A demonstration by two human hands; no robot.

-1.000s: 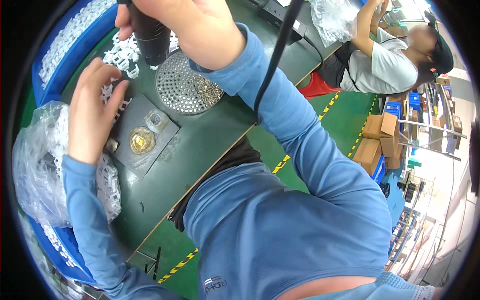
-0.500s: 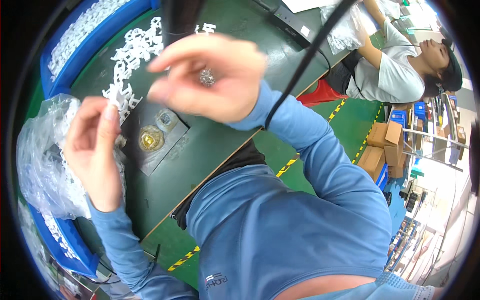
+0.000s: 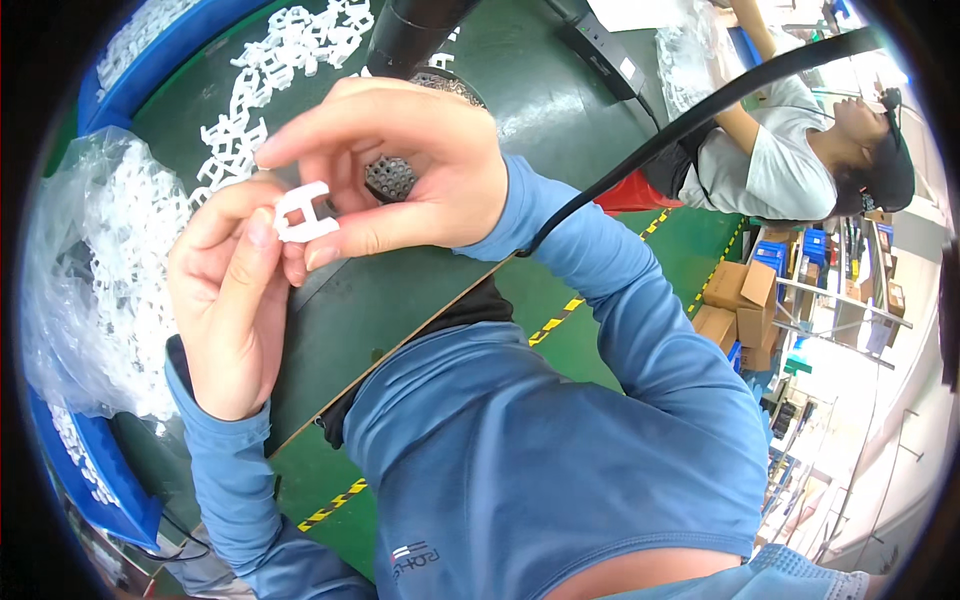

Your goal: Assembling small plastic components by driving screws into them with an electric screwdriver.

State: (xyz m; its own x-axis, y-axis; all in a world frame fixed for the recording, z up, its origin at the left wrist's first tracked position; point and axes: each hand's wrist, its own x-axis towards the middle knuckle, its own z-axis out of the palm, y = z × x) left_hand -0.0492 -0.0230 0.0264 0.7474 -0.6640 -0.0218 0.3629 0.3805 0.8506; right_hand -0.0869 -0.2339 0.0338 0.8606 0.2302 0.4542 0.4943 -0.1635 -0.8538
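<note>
My left hand (image 3: 235, 290) pinches a small white H-shaped plastic piece (image 3: 304, 213) between thumb and fingertips, above the table. Curled around the far side of it is my right hand (image 3: 415, 165), its thumb and forefinger well apart. The right thumb tip lies close against the piece's lower edge; whether it presses on it I cannot tell. Through the gap in the right hand shows a cluster of small silver metal bits (image 3: 390, 178). More such bits lie in a round dish (image 3: 450, 85) half hidden behind that hand. Loose white plastic pieces (image 3: 262, 85) are strewn beyond my hands.
A clear bag of white pieces (image 3: 110, 270) stands at the left, between blue bins (image 3: 105, 465). A black post (image 3: 415, 35) rises at the back, near a black power strip (image 3: 600, 55). A black cable (image 3: 690, 125) crosses in front. Another person (image 3: 760, 165) works at the right.
My hands have come together, the right one moving left and down to the white piece. The piece now shows plainly in my left fingers. My hands now cover the small grey plate with two round items.
</note>
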